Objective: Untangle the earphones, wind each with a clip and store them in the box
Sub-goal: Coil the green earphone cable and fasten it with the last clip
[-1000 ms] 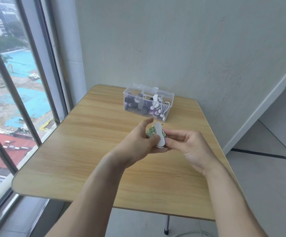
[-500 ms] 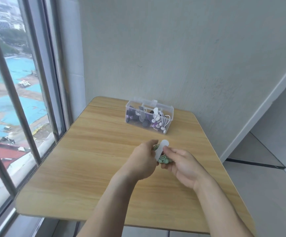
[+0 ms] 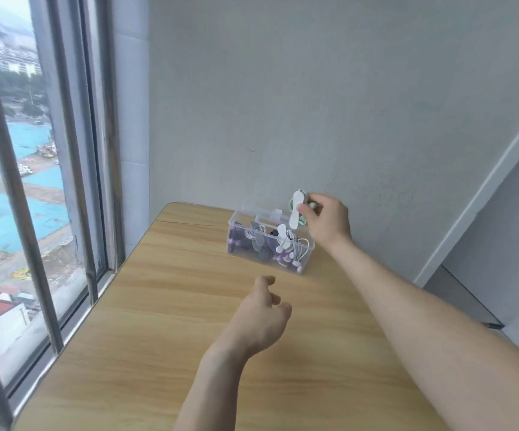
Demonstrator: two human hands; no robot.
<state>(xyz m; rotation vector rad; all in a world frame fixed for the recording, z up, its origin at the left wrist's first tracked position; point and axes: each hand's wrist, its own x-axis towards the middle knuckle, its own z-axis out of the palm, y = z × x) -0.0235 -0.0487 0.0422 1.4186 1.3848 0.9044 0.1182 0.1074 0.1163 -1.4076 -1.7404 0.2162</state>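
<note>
The right hand (image 3: 329, 220) is stretched out at about 1 o'clock, arm nearly straight, raised over the right end of the clear box (image 3: 269, 244). Its fingers (image 3: 309, 208) are pinched around a green earphone bundle (image 3: 301, 213) wound on a white clip (image 3: 296, 213); the clip stands nearly upright, above the box's back right corner. The left hand (image 3: 262, 318) hangs low over the middle of the worktop (image 3: 158, 321) at 12 o'clock, palm down, its fingers loosely curled and holding nothing.

The box sits near the worktop's far edge, close to the wall (image 3: 314, 104), already stocked with white, purple and dark wound earphones (image 3: 283, 247). The wooden surface between the left hand and the box is bare, as is the stretch toward the window (image 3: 34, 181) at 9 o'clock. To the right the worktop's edge drops off to the floor just past the right forearm.

Half a second ago both hands were together at the centre, closed on the bundle. Since then the left hand has let go and the right has carried the bundle out to the box.
</note>
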